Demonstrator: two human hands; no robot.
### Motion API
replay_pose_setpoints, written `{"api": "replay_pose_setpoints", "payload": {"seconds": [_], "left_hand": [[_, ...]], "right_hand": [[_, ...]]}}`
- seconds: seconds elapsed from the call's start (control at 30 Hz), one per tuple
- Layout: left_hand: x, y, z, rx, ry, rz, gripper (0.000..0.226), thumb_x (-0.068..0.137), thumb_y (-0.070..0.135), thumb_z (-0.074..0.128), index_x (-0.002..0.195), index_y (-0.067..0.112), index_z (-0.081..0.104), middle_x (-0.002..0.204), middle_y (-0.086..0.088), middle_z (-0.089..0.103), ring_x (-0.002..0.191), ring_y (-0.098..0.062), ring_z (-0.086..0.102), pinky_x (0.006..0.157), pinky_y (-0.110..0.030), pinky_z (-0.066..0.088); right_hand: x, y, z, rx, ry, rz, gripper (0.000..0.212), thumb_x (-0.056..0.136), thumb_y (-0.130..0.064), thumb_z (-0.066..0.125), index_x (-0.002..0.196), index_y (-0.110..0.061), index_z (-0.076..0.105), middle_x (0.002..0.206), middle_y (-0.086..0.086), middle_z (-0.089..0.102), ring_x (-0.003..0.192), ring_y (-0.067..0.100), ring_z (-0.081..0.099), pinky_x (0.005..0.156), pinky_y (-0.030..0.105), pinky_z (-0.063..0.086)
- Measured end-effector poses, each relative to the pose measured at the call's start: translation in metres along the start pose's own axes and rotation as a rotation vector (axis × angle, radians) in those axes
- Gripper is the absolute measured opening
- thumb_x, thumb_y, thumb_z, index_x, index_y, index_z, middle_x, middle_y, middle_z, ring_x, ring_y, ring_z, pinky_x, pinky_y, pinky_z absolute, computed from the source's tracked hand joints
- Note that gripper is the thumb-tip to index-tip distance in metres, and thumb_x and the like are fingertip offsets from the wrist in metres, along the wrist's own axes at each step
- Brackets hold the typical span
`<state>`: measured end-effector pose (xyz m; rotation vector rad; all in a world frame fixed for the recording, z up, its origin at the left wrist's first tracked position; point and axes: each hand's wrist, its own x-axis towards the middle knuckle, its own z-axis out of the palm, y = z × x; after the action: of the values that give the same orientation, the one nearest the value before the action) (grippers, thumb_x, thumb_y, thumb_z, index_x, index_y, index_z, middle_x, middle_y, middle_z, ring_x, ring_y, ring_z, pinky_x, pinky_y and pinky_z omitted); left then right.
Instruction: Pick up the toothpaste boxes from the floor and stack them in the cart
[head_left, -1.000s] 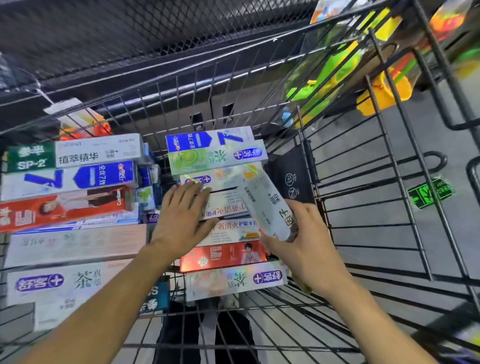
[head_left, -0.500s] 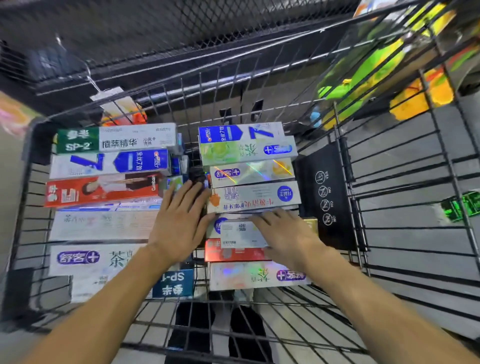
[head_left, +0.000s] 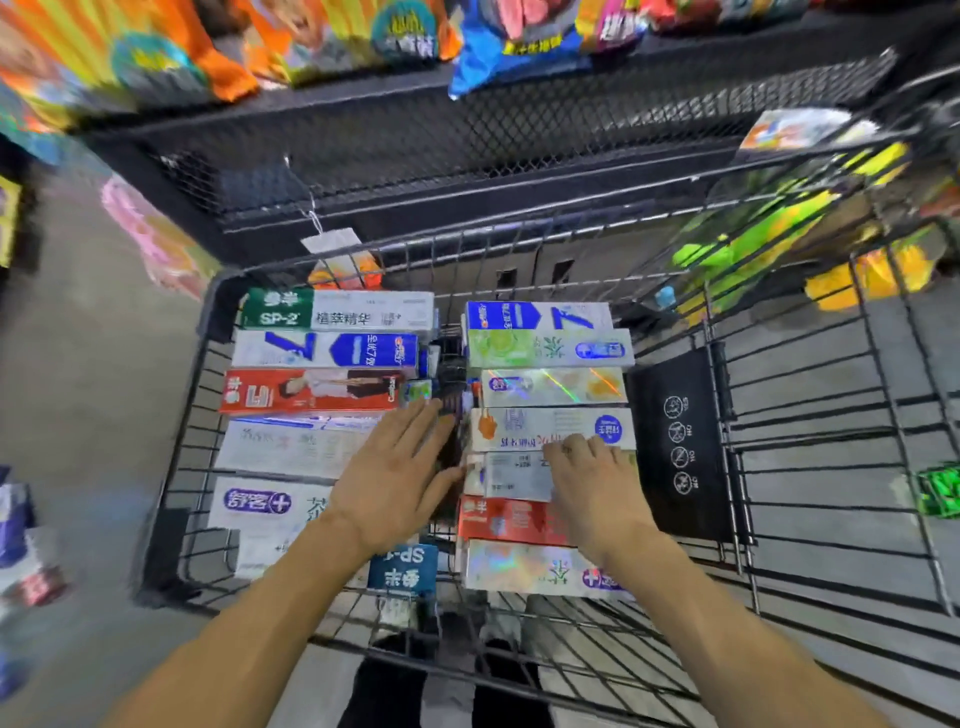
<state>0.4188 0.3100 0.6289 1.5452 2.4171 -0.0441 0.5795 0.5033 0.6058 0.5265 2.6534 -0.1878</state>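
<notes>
A black wire cart (head_left: 187, 426) holds two rows of toothpaste boxes lying flat. The left row starts with a green and white box (head_left: 337, 310) at the far end. The right row starts with a blue and white box (head_left: 537, 316). My left hand (head_left: 395, 467) lies flat, fingers apart, over the gap between the rows and on the pale left-row boxes. My right hand (head_left: 592, 478) rests palm down on a white box (head_left: 511, 475) in the right row, above a red box (head_left: 506, 519). Neither hand grips anything.
A black mesh shelf (head_left: 467, 140) with snack bags (head_left: 519, 41) stands beyond the cart. A black folded panel (head_left: 680, 441) hangs on the cart's right inside. More boxes (head_left: 15, 525) lie on the grey floor at left. Bright packets (head_left: 753, 244) show through the right wires.
My right hand laid the white box it held flat into the right row and now rests on it. My view rose and pulled back, showing the shelf above.
</notes>
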Motion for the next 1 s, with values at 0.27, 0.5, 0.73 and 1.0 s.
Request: {"api": "replay_pose_setpoints", "payload": {"seconds": [0.27, 0.5, 0.73, 1.0], "left_hand": [[-0.069, -0.046, -0.121, 0.047, 0.066, -0.222, 0.074, 0.104, 0.049, 0.010, 0.144, 0.002, 0.051, 0.148, -0.022, 0.050, 0.138, -0.040, 0.047, 0.112, -0.055, 0.040], [-0.181, -0.120, -0.195, 0.063, 0.230, -0.476, 0.075, 0.097, 0.055, 0.017, 0.146, 0.011, 0.052, 0.153, -0.016, 0.046, 0.143, -0.035, 0.042, 0.120, -0.053, 0.030], [-0.376, -0.211, -0.201, 0.046, 0.287, -0.791, 0.086, 0.091, 0.062, 0.000, 0.155, 0.020, 0.038, 0.163, -0.008, 0.032, 0.152, -0.028, 0.026, 0.125, -0.047, 0.015], [-0.639, -0.256, -0.147, 0.013, 0.259, -1.183, 0.094, 0.085, 0.063, -0.003, 0.151, 0.016, 0.045, 0.161, -0.012, 0.035, 0.150, -0.030, 0.031, 0.123, -0.051, 0.016]], "right_hand": [[0.006, -0.064, -0.122, 0.023, 0.144, -0.194, 0.064, 0.098, -0.053, 0.046, 0.152, -0.020, 0.036, 0.150, 0.009, 0.045, 0.137, 0.032, 0.039, 0.110, 0.044, 0.033], [0.006, -0.196, -0.240, -0.079, 0.326, -0.391, 0.069, 0.096, -0.061, 0.042, 0.152, -0.022, 0.037, 0.159, 0.007, 0.035, 0.142, 0.029, 0.034, 0.113, 0.043, 0.030], [-0.024, -0.396, -0.287, -0.219, 0.393, -0.585, 0.072, 0.097, -0.065, 0.037, 0.155, -0.022, 0.032, 0.161, 0.010, 0.033, 0.144, 0.030, 0.033, 0.113, 0.042, 0.030], [-0.096, -0.654, -0.264, -0.282, 0.400, -0.943, 0.072, 0.097, -0.068, 0.036, 0.154, -0.024, 0.036, 0.161, 0.007, 0.035, 0.143, 0.028, 0.036, 0.113, 0.040, 0.029]]}}
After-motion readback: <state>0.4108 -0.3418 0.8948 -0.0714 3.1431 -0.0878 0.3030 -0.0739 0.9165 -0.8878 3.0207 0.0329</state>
